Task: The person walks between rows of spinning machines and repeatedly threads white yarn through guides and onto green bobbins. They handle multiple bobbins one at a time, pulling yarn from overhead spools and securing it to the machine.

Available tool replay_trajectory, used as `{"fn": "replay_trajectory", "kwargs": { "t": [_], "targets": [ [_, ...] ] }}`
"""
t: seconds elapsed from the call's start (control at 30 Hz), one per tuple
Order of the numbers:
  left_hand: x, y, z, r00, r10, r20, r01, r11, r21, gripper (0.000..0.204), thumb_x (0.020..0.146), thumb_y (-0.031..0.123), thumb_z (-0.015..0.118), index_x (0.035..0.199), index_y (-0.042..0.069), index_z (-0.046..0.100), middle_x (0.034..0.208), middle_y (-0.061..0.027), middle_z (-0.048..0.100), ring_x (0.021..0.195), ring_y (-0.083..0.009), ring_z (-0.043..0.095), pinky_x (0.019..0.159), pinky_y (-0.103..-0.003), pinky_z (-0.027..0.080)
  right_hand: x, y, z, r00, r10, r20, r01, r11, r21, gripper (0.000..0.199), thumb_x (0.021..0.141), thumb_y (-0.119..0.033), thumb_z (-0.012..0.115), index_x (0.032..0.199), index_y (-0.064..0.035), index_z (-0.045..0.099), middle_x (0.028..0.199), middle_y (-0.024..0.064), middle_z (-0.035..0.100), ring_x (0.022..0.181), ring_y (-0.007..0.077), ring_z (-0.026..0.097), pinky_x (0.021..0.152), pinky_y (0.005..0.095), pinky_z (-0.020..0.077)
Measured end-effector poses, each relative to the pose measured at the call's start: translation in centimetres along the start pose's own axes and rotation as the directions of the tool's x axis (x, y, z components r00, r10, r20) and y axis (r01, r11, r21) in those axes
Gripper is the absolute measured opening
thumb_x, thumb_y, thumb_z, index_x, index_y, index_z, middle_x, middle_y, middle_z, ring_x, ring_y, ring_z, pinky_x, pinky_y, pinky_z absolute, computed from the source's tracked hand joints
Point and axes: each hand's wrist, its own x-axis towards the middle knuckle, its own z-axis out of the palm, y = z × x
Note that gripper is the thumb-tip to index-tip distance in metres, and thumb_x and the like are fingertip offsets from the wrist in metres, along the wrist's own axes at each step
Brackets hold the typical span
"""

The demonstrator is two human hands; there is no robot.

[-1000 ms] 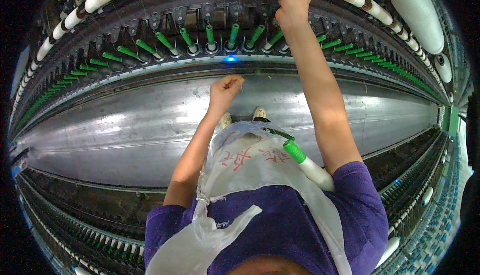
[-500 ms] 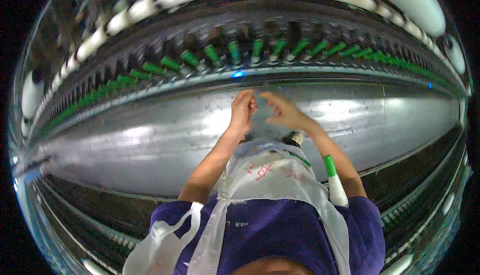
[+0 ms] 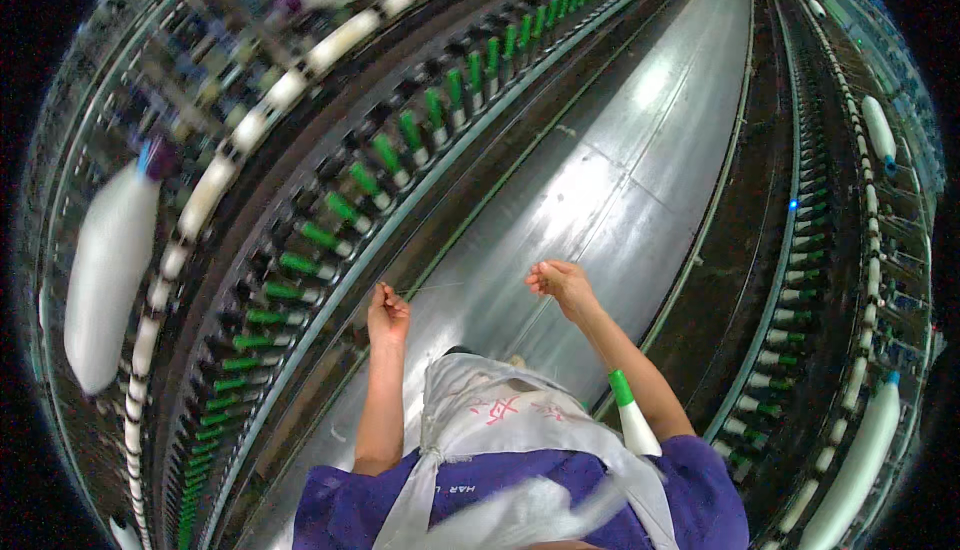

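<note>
My left hand [image 3: 388, 315] is raised beside the left row of spindles, its fingers closed in a pinch. A faint thin strand of yarn [image 3: 440, 286] runs from it toward the right. Over the shiny metal floor, my right hand [image 3: 562, 285] is held apart from the left, thumb and fingertips pressed together. Whether the yarn reaches these fingers is too faint to tell. A green-topped bobbin wound with white [image 3: 637, 425] rests upright between my right upper arm and the white apron [image 3: 480, 400].
Green bobbins [image 3: 410, 135] line the spinning frame along my left, behind a pale rail [image 3: 400, 200]. Large white roving bobbins [image 3: 110, 280] hang above it. A second spindle row [image 3: 785, 335] stands on the right. The metal floor [image 3: 650, 130] stretches away between both frames.
My view has turned along the aisle, so the frames now lie left and right. My hands have moved from close together to well apart, and the right fingers have closed.
</note>
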Motion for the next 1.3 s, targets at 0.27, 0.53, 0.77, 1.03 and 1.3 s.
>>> {"fn": "replay_trajectory", "kwargs": {
  "t": [0.27,0.53,0.77,1.03,1.3],
  "targets": [
    [17.0,-13.7,20.4,0.982,0.182,-0.053,-0.165,0.956,0.241,0.010,0.089,0.015,0.053,0.095,0.007,0.052,0.074,0.0001,0.052,0.055,-0.0069,0.041,0.047,-0.021,0.033,9.2,-12.4,-20.6,0.921,-0.179,-0.346,0.189,0.982,-0.002,0.024,0.089,-0.022,0.053,0.093,0.0004,0.061,0.084,0.0105,0.066,0.068,0.0148,0.060,0.063,0.0271,0.0466],
    [29.5,-37.7,43.9,0.836,-0.204,0.509,-0.534,-0.086,0.841,0.011,0.080,0.012,0.060,0.084,0.003,0.065,0.068,-0.0016,0.061,0.061,-0.0081,0.055,0.056,-0.023,0.043,14.6,-31.8,-42.3,0.584,-0.391,-0.712,0.481,0.873,-0.085,0.022,0.089,-0.020,0.055,0.095,0.0007,0.059,0.087,0.0104,0.065,0.072,0.0141,0.060,0.062,0.0236,0.0462],
    [37.4,-50.9,58.5,0.550,-0.732,0.402,-0.509,0.088,0.856,0.019,0.078,0.017,0.065,0.090,0.002,0.067,0.076,-0.0005,0.065,0.068,-0.0053,0.057,0.058,-0.023,0.044,26.2,-44.1,-61.4,0.492,-0.391,-0.778,0.626,0.780,0.004,0.024,0.090,-0.018,0.052,0.104,0.0009,0.057,0.098,0.0114,0.063,0.079,0.0134,0.061,0.064,0.0210,0.0474],
    [48.2,-58.9,66.4,0.692,-0.335,0.639,-0.708,-0.489,0.510,0.013,0.079,0.018,0.059,0.081,0.006,0.062,0.087,-0.0120,0.062,0.078,-0.0289,0.061,0.068,-0.036,0.049,47.5,-56.5,-71.0,0.796,-0.356,-0.489,0.434,0.900,0.051,0.022,0.089,-0.016,0.055,0.097,0.0041,0.059,0.091,0.0139,0.064,0.074,0.0161,0.060,0.062,0.0231,0.0455],
    [61.8,-61.2,71.3,0.838,0.096,0.538,-0.320,-0.711,0.626,0.011,0.082,0.010,0.049,0.091,0.009,0.055,0.140,-0.0282,0.016,0.075,-0.0402,0.060,0.068,-0.044,0.051,65.5,-62.2,-73.8,0.923,-0.206,-0.326,0.187,0.978,-0.089,0.022,0.088,-0.016,0.056,0.097,0.0040,0.061,0.088,0.0137,0.065,0.072,0.0150,0.060,0.060,0.0222,0.0448]
  ]
}}
